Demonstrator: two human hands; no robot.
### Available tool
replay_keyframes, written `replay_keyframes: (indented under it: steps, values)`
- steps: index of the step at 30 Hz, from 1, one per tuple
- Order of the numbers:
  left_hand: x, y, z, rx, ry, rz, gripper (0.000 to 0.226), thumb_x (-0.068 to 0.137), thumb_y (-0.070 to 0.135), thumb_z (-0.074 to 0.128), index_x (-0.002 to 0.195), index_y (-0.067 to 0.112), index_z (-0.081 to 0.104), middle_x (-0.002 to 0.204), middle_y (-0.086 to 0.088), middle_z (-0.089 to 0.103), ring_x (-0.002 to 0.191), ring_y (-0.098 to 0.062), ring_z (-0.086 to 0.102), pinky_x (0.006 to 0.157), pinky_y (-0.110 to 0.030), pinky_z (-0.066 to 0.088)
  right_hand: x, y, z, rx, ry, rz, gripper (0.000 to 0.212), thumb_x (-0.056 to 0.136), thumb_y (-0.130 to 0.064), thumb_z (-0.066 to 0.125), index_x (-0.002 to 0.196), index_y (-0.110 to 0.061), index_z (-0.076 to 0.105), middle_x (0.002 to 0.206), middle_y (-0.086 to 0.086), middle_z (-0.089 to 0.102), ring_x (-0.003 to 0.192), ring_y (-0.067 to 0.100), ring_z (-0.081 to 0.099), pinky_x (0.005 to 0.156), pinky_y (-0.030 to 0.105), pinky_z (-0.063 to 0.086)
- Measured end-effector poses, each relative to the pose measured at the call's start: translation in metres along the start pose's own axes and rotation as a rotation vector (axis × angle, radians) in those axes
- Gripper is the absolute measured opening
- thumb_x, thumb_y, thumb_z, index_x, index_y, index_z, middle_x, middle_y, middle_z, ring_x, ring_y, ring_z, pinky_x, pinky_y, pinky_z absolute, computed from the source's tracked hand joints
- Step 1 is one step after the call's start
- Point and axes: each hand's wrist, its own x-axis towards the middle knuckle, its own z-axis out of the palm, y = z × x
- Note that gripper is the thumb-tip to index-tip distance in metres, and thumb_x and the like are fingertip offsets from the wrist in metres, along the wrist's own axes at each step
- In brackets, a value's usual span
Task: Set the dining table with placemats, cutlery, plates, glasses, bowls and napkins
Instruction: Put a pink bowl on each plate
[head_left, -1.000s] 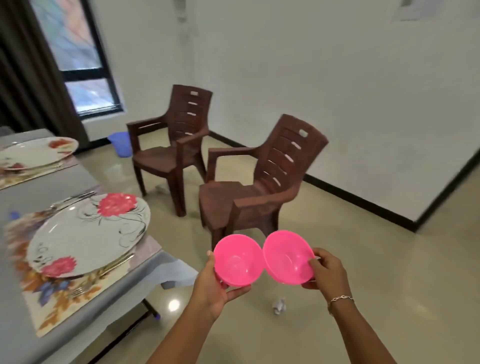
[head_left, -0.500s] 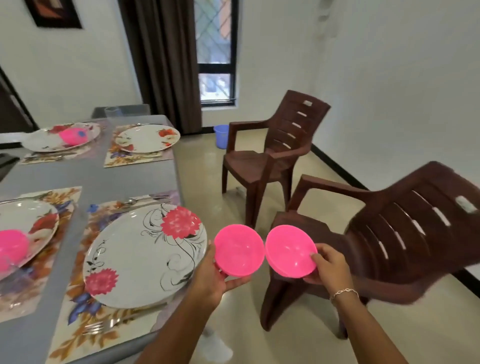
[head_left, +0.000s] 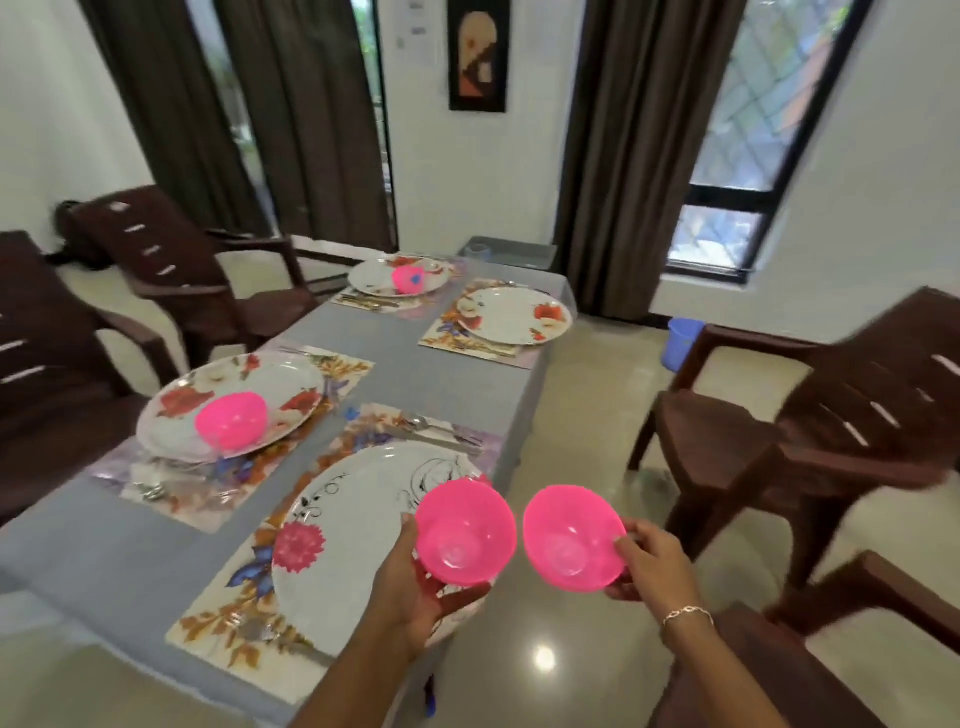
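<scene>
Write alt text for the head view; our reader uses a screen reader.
The left hand and right hand each hold an empty pink bowl, the left bowl and right bowl, at the near corner of a grey table. On floral placemats, the two left plates already carry bowls; the near plate and far right plate do not.

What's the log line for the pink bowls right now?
left hand: holds left bowl | right hand: holds right bowl | bowl-less plates: near-right plate, far-right plate
</scene>
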Motion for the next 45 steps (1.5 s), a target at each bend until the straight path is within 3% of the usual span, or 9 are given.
replay_keyframes:
  steps: [4, 14, 19, 24, 31, 35, 39, 42, 45]
  values:
    - [0.015, 0.016, -0.017, -0.119, 0.136, 0.086, 0.04, 0.097, 0.044, 0.038, 0.114, 0.01, 0.05, 0.1, -0.019, 0.057, 0.092, -0.041, 0.055, 0.07, -0.054, 0.05, 0.039, -0.011, 0.034, -0.025, -0.148, -0.001, 0.019, 0.089, 0.003, 0.048, 0.102, -0.007, 0.058, 0.073, 0.017, 0.056, 0.05, 0.026, 0.054, 0.042, 0.029, 0.051]
    - [0.075, 0.086, -0.08, -0.357, 0.301, 0.251, 0.045, 0.096, 0.045, 0.039, 0.13, 0.015, 0.044, 0.127, -0.019, 0.047, 0.116, -0.045, 0.048, 0.05, -0.055, 0.055, 0.119, -0.063, 0.183, -0.168, -0.464, -0.072, 0.018, 0.086, 0.003, 0.05, 0.094, -0.011, 0.06, 0.08, 0.01, 0.061, 0.074, 0.038, 0.064, 0.062, 0.05, 0.057]
    - [0.09, 0.108, -0.106, -0.471, 0.337, 0.265, 0.052, 0.096, 0.045, 0.041, 0.134, 0.01, 0.04, 0.121, -0.023, 0.048, 0.096, -0.045, 0.055, 0.048, -0.055, 0.054, 0.138, -0.069, 0.239, -0.213, -0.545, -0.047, 0.018, 0.086, 0.004, 0.049, 0.096, -0.009, 0.057, 0.081, 0.012, 0.059, 0.06, 0.031, 0.061, 0.052, 0.04, 0.057]
    - [0.088, 0.119, -0.116, -0.565, 0.373, 0.321, 0.045, 0.096, 0.043, 0.042, 0.13, 0.013, 0.043, 0.123, -0.022, 0.048, 0.093, -0.041, 0.056, 0.047, -0.053, 0.055, 0.146, -0.065, 0.276, -0.328, -0.616, -0.037, 0.02, 0.083, 0.002, 0.05, 0.094, -0.012, 0.059, 0.089, 0.018, 0.063, 0.083, 0.042, 0.064, 0.068, 0.054, 0.056]
    - [0.088, 0.111, -0.11, -0.651, 0.394, 0.313, 0.049, 0.095, 0.044, 0.042, 0.133, 0.013, 0.041, 0.129, -0.023, 0.047, 0.098, -0.043, 0.055, 0.048, -0.052, 0.055, 0.158, -0.059, 0.292, -0.42, -0.682, -0.023, 0.016, 0.084, -0.002, 0.053, 0.086, -0.018, 0.057, 0.096, 0.019, 0.064, 0.088, 0.04, 0.063, 0.077, 0.055, 0.054]
    - [0.094, 0.109, -0.09, -0.623, 0.394, 0.324, 0.044, 0.096, 0.044, 0.041, 0.129, 0.014, 0.044, 0.115, -0.019, 0.053, 0.103, -0.043, 0.055, 0.054, -0.055, 0.054, 0.168, -0.07, 0.287, -0.458, -0.713, -0.058, 0.01, 0.088, -0.015, 0.058, 0.096, -0.011, 0.056, 0.079, 0.011, 0.062, 0.067, 0.028, 0.061, 0.066, 0.043, 0.057]
    - [0.111, 0.109, -0.05, -0.578, 0.406, 0.361, 0.044, 0.096, 0.043, 0.041, 0.13, 0.016, 0.047, 0.126, -0.018, 0.051, 0.114, -0.042, 0.051, 0.055, -0.057, 0.055, 0.188, -0.09, 0.271, -0.513, -0.658, -0.334, 0.013, 0.086, -0.019, 0.061, 0.096, -0.011, 0.061, 0.087, 0.009, 0.062, 0.075, 0.026, 0.059, 0.072, 0.044, 0.055]
    - [0.138, 0.104, 0.0, -0.543, 0.383, 0.34, 0.041, 0.095, 0.042, 0.043, 0.124, 0.014, 0.05, 0.118, -0.018, 0.054, 0.107, -0.043, 0.054, 0.052, -0.056, 0.055, 0.207, -0.114, 0.244, -0.285, -0.832, -0.264, 0.008, 0.091, -0.019, 0.056, 0.09, -0.012, 0.061, 0.084, 0.01, 0.063, 0.055, 0.019, 0.052, 0.046, 0.026, 0.044]
    - [0.174, 0.096, 0.058, -0.53, 0.379, 0.3, 0.043, 0.091, 0.042, 0.049, 0.121, 0.011, 0.051, 0.115, -0.02, 0.055, 0.108, -0.044, 0.054, 0.05, -0.055, 0.055, 0.237, -0.134, 0.205, -0.141, -1.003, -0.112, 0.014, 0.094, -0.023, 0.051, 0.091, -0.015, 0.062, 0.075, 0.003, 0.06, 0.049, 0.017, 0.05, 0.042, 0.021, 0.036]
